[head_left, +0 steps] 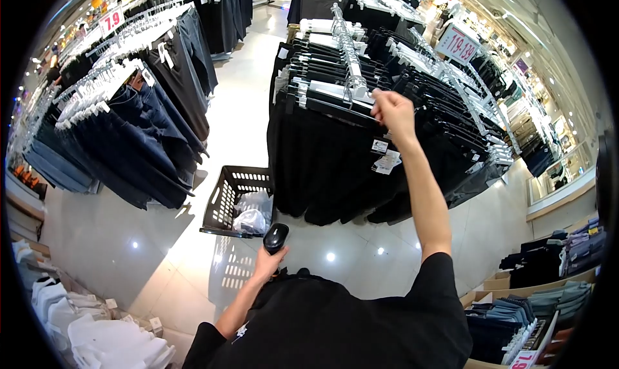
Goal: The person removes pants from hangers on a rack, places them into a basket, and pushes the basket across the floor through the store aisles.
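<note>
Rack, biggest thing here: black clothes, prob. trousers, hung on hangers packed v. tight. Main risk IMO: tugging one hanger drags its nbrs or snags hooks, b/c there's hardly any gap btwn them; a garment might also slip its clips & land on the floor.

Next size down, basket: dark, slotted sides, just beside rack's near L corner, clear plastic bags inside. Could get bumped w/ a step fwd, b/c it's right in front of the person.

Hands. R hand is up at the rack's near end, arm stretched out, fingers curled in, thumb side toward the hangers, gap narrow at most. Can't tell if it's pinching a hanger or just next to one. Reach is long, so a weak hold there could slip. L hand is low, near basket's rim, fingers wrapped round a black handheld, prob. a scanner, rounded end up. Drop risk if the grip slackens, b/c only one hand's on it.

Smallest: white tags on the front garment, below R hand, near each other. Might swing or overlap, b/c they seem to hang loose; print too small to read.
</note>
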Action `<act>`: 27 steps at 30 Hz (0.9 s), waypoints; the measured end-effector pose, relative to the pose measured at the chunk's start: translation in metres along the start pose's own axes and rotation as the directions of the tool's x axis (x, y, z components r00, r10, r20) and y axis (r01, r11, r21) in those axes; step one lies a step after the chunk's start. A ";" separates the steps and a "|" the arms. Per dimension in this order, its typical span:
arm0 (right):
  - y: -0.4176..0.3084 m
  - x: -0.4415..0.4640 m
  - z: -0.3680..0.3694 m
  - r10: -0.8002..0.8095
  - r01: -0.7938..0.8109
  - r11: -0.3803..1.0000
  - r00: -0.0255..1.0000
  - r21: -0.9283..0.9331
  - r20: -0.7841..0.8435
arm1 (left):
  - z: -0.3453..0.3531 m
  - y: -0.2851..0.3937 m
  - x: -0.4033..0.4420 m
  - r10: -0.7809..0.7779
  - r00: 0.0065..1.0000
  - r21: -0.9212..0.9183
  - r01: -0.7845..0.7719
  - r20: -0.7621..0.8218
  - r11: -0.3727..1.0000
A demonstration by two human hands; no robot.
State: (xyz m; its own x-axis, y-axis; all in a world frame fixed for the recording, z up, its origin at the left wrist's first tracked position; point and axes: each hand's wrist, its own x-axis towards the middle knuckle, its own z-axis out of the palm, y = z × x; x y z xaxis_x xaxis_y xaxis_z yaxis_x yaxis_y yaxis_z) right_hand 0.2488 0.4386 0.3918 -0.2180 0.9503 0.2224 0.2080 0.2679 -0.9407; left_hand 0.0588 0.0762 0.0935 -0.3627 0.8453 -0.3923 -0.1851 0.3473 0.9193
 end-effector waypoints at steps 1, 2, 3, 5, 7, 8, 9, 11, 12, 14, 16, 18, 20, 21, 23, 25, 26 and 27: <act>0.008 0.018 -0.007 -0.070 0.070 0.998 0.997 -0.004 -0.034 | -0.001 -0.001 -0.001 -0.001 1.000 0.008 0.001 -0.003 1.000; 0.021 0.037 -0.013 -0.140 0.140 0.990 0.988 -0.011 -0.066 | -0.003 -0.002 -0.002 -0.002 1.000 0.014 0.002 -0.006 1.000; 0.031 0.053 -0.018 -0.196 0.186 0.968 0.980 -0.165 -0.044 | -0.004 -0.003 -0.004 -0.002 1.000 0.020 0.002 -0.012 1.000; 0.052 0.079 -0.028 -0.200 0.215 0.894 0.977 -0.393 0.078 | -0.007 -0.001 -0.010 -0.012 1.000 0.062 0.014 -0.028 0.998; 0.056 0.092 -0.022 -0.151 0.206 0.810 0.978 -0.550 0.144 | -0.011 -0.003 -0.012 -0.016 0.999 0.056 0.018 -0.046 0.998; 0.059 0.099 -0.018 -0.165 0.239 0.776 0.970 -0.584 0.178 | -0.012 -0.007 -0.012 -0.016 0.998 0.030 0.018 -0.052 0.999; 0.059 0.104 -0.013 -0.178 0.277 0.733 0.959 -0.621 0.218 | -0.014 -0.010 -0.012 -0.017 0.998 0.005 0.017 -0.056 1.000; 0.059 0.115 -0.008 -0.134 0.312 0.653 0.944 -0.690 0.300 | -0.018 -0.016 -0.013 -0.009 0.996 0.025 0.011 -0.085 1.000; 0.059 0.121 -0.005 -0.095 0.329 0.596 0.935 -0.733 0.343 | -0.021 -0.018 -0.013 -0.005 0.995 0.036 0.009 -0.100 0.999; 0.071 0.136 0.003 -0.059 0.354 0.492 0.925 -0.795 0.375 | -0.023 -0.014 -0.017 -0.012 0.991 0.043 0.017 -0.132 0.999; 0.075 0.139 0.010 -0.057 0.337 0.548 0.928 -0.765 0.368 | -0.025 -0.014 -0.021 -0.013 0.985 0.086 0.028 -0.173 0.996; 0.090 0.152 0.010 -0.089 0.372 0.586 0.913 -0.720 0.398 | -0.026 -0.024 -0.019 -0.014 0.981 0.046 0.023 -0.191 0.999; 0.097 0.165 0.006 -0.023 0.374 0.614 0.889 -0.695 0.458 | -0.030 -0.022 -0.023 -0.039 0.981 0.081 0.055 -0.191 0.995; 0.083 0.154 0.006 -0.025 0.363 0.598 0.900 -0.715 0.436 | -0.032 -0.023 -0.023 -0.041 0.980 0.069 0.055 -0.192 0.996; 0.104 0.175 0.001 -0.104 0.450 0.639 0.854 -0.624 0.510 | -0.031 -0.027 -0.022 -0.047 0.980 0.039 0.055 -0.195 0.998; 0.076 0.157 -0.004 -0.120 0.444 0.690 0.849 -0.571 0.515 | -0.031 -0.025 -0.023 -0.032 0.982 0.026 0.038 -0.186 0.999; 0.075 0.160 -0.005 -0.086 0.411 0.701 0.860 -0.583 0.503 | -0.032 -0.024 -0.023 -0.026 0.983 0.020 0.030 -0.182 0.999; 0.076 0.160 -0.008 -0.079 0.411 0.688 0.862 -0.598 0.501 | -0.032 -0.025 -0.022 -0.026 0.981 0.072 0.041 -0.194 0.997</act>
State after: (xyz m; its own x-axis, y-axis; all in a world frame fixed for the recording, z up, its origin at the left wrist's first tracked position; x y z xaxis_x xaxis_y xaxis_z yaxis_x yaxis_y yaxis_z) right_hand 0.2376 0.6125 0.3583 -0.6818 0.7183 0.1383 0.6237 0.6696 -0.4032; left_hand 0.0423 0.0362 0.0777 -0.5281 0.7409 -0.4150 -0.1336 0.4101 0.9022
